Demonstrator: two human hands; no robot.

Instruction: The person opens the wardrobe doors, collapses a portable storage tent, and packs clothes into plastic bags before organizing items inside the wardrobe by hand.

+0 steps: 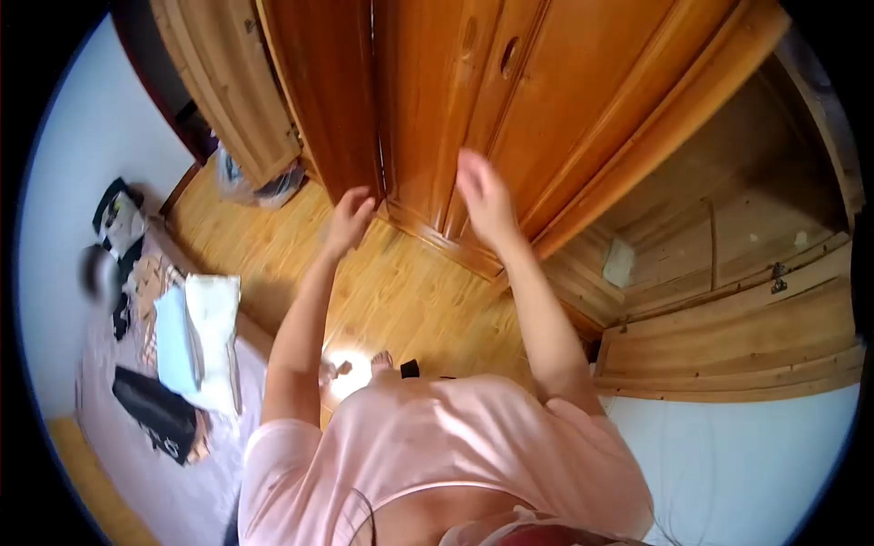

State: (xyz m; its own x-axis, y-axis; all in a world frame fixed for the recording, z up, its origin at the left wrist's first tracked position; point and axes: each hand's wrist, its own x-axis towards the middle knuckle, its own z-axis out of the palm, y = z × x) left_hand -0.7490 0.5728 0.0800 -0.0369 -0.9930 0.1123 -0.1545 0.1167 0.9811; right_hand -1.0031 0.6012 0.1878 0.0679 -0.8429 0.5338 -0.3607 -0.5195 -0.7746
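My left hand (pixel 350 221) hangs in the air over the wood floor, in front of the wardrobe. Its fingers are loosely bent and apart, with nothing seen in them. Farther right, my right hand (pixel 487 200) is raised before the brown wardrobe door (pixel 423 109), fingers stretched out and a little blurred. Nothing shows in that hand either; whether its fingertips touch the door I cannot tell. The door has an oval handle recess (pixel 510 56) and stands closed.
Left, a bed (pixel 118 482) bears folded white cloth (pixel 214 337), light-blue cloth (pixel 175 338) and black cloth (pixel 150 409). An open wardrobe compartment (pixel 728 200) with a swung-out door (pixel 728 359) is at right. Another open door (pixel 232 91) and a plastic bag (pixel 273 189) are back left.
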